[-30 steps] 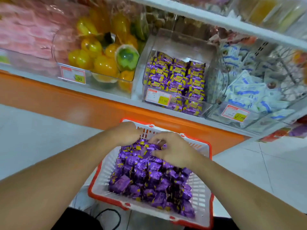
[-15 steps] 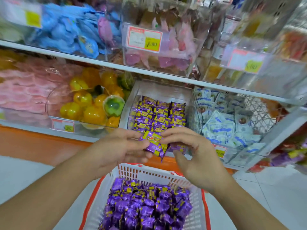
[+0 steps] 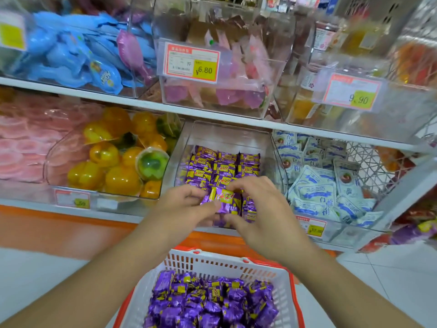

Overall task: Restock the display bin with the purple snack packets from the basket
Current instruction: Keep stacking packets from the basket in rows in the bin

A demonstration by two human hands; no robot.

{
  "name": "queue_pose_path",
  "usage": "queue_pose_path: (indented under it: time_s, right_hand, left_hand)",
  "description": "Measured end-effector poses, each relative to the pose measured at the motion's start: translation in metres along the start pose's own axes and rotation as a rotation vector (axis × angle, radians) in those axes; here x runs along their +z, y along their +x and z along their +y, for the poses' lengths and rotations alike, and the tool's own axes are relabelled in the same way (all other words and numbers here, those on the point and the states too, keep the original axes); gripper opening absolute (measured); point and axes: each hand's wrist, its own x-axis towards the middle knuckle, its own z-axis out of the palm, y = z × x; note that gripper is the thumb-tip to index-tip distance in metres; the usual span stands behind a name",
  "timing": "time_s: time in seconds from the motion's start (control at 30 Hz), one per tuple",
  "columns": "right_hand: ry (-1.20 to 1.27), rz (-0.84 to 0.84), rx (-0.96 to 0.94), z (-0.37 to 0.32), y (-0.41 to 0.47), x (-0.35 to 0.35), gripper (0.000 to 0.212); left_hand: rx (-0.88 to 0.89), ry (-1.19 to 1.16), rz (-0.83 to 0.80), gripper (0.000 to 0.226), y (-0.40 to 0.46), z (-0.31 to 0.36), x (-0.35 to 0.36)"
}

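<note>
A clear display bin (image 3: 227, 136) on the lower shelf holds rows of purple snack packets (image 3: 224, 165). At its front edge my left hand (image 3: 182, 209) and my right hand (image 3: 260, 209) together hold a small bunch of purple packets (image 3: 223, 201), fingers curled round them from both sides. Below, a white basket with a red rim (image 3: 227, 261) is full of more purple packets (image 3: 210, 301).
Left of the bin stands a bin of yellow and green jelly cups (image 3: 113, 162); on the right lies a bin of white-and-blue packets (image 3: 319, 185). The upper shelf (image 3: 212, 112) overhangs with more clear bins and price tags (image 3: 191, 61). An orange base (image 3: 59, 230) runs under the shelf.
Both hands rose from the basket with a bunch of purple packets and moved up to the front of the display bin. The view tilted up towards the shelves.
</note>
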Motion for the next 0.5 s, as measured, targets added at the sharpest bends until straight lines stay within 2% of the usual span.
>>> queue_pose_path:
  time_s: [0.1,0.2,0.3,0.5]
  right_hand:
    - [-0.007,-0.040,0.131,0.018,0.021,0.008,0.053]
    - [-0.052,-0.157,0.230,0.038,0.042,0.017,0.050]
    - [0.000,-0.249,0.309,0.053,0.055,0.030,0.049]
    - [0.103,-0.330,0.387,0.073,0.064,0.051,0.048]
  left_hand:
    - [0.264,0.415,0.184,0.027,0.021,-0.002,-0.011]
    - [0.541,0.773,0.308,0.031,0.037,-0.006,-0.027]
    - [0.541,0.944,0.320,0.046,0.051,-0.019,-0.038]
    - [0.561,0.993,0.286,0.055,0.058,-0.033,-0.046]
